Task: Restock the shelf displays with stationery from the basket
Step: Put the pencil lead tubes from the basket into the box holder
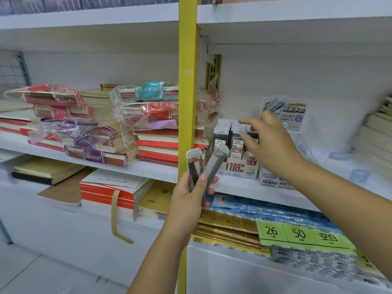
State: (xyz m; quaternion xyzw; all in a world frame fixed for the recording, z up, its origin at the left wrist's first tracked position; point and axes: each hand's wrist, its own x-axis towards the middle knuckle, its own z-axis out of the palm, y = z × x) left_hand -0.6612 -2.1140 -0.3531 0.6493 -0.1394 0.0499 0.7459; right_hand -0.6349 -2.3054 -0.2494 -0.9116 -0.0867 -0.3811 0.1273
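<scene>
White middle shelf [152, 166], split by a yellow upright [187, 81]. Left bay's got messy stacks of plastic-wrapped notebooks [84, 128]. Right bay has a pencil-lead display box [237, 166], with a second box [273, 182] just beside it and a pale paper stack [375, 141] at the far end. The lower shelf [31, 198] holds red-edged books [106, 194], blue packs [265, 206] and gold packs [229, 225].

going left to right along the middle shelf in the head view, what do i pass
red-banded notebook bundles → teal-labelled notebook bundle → yellow shelf post → pencil lead display box → cream notebook stack
</scene>
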